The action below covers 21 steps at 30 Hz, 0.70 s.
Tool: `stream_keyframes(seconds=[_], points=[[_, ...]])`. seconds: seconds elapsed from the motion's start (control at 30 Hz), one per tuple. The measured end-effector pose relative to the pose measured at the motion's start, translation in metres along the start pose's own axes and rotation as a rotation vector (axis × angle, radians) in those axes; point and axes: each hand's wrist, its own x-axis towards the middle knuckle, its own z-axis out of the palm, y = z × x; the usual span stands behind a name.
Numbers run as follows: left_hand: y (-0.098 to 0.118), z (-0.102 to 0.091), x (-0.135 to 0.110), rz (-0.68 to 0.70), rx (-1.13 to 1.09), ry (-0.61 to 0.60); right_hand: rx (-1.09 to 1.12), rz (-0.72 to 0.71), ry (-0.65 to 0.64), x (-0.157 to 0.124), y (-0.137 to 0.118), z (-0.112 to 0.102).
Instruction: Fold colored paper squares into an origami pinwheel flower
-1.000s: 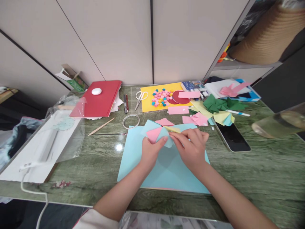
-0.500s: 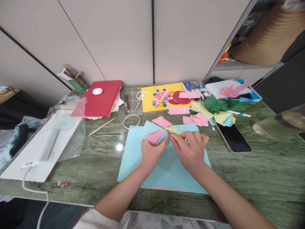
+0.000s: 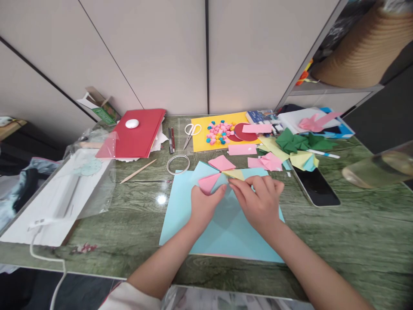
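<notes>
A folded paper pinwheel [image 3: 217, 173] with pink, light blue and yellow blades lies on a large light blue sheet [image 3: 180, 206] on the green marble table. My left hand [image 3: 203, 206] pinches its pink lower-left blade, thumb pointing at the centre. My right hand [image 3: 258, 200] presses its fingertips on the pinwheel's centre, just under the yellow blade, and covers the right side of the piece. Both hands rest on the blue sheet.
Behind the sheet lie a tape ring [image 3: 177, 164], a wooden stick [image 3: 138, 171], white scissors [image 3: 191, 131], pens [image 3: 171, 139], a yellow sheet with small paper beads [image 3: 219, 131], pink paper pieces [image 3: 269, 161] and green folded paper [image 3: 292, 141]. A phone [image 3: 318, 187] is right; a red folder [image 3: 135, 133] and plastic bag [image 3: 64, 189] are left.
My right hand's fingertips have slid slightly left toward the pinwheel's centre, and the pinwheel has shifted a little; the left hand keeps its pinch on the pink blade.
</notes>
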Motion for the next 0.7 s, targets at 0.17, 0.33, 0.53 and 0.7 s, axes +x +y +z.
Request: stream_keyframes(seconds=[0.17, 0.33, 0.53, 0.7], points=[[0.0006, 0.0, -0.0003, -0.018, -0.018, 0.006, -0.011, -0.024, 0.011, 0.0002, 0.0007, -0.0001], [-0.0007, 0.0003, -0.0002, -0.022, -0.093, 0.005, -0.033, -0.047, 0.018, 0.0018, -0.0008, -0.0006], [-0.0014, -0.0007, 0.0015, -0.042, -0.104, 0.003, -0.062, -0.094, -0.001, 0.0009, -0.0006, 0.0], [-0.0021, -0.0018, 0.0033, -0.049, -0.132, -0.037, -0.062, -0.076, -0.004, 0.0003, 0.0003, 0.0026]])
